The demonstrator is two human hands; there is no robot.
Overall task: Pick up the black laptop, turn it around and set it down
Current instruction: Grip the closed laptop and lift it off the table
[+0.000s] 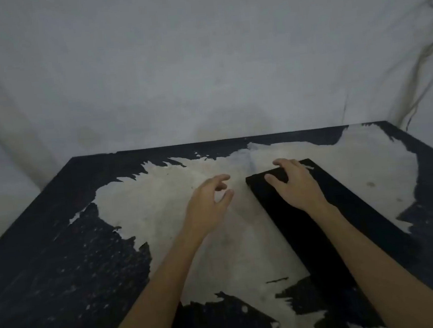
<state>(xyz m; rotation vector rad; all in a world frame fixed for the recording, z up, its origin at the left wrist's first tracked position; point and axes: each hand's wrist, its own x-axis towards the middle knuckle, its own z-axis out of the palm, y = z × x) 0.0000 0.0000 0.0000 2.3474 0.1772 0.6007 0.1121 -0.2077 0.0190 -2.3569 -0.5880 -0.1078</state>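
Note:
The black laptop (352,216) is closed and lies flat on the table, running from the far middle toward the near right. My right hand (295,182) rests on its far end, with fingers curled over the far edge and the thumb on the lid near the left corner. My left hand (208,201) hovers just left of the laptop, fingers apart and curled, holding nothing and not touching it. Part of the laptop's near end is hidden under my right forearm.
The table (60,258) is dark with a large worn, pale patch across its middle. A pale wall stands right behind its far edge. Cables (418,70) hang down the wall at the far right.

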